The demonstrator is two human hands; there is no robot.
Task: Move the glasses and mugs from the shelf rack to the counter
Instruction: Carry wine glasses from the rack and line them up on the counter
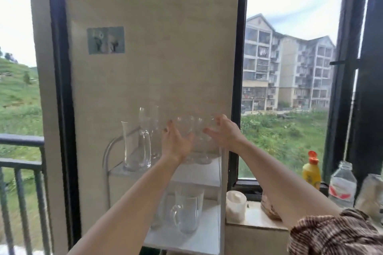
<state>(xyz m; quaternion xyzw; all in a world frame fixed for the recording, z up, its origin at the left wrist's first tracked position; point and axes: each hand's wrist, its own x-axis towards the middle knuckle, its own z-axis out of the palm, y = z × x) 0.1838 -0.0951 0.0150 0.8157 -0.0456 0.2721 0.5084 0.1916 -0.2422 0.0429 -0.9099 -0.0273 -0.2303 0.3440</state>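
counter ledge (255, 224) at the lower right carries a white jar (235, 205), a clear bottle (342, 186) and a yellow bottle (310, 174), beside a striped brown sleeve (331, 234). just left stands the white shelf rack (196, 240); its lower shelf holds glass mugs (188, 213). both bare arms reach to the upper shelf, where two glasses stand side by side. left hand (176, 141) lies straight-fingered against the left glass (185, 126), palm toward it. right hand (226, 132) has thumb and fingers spread either side of the right glass (201, 126); blur hides whether it grips. a handled jug (135, 149) and a tall glass (152, 130) stand further left on that shelf. behind is a beige board (155, 47), then windows showing flats (286, 72) and a green hill (16, 89).
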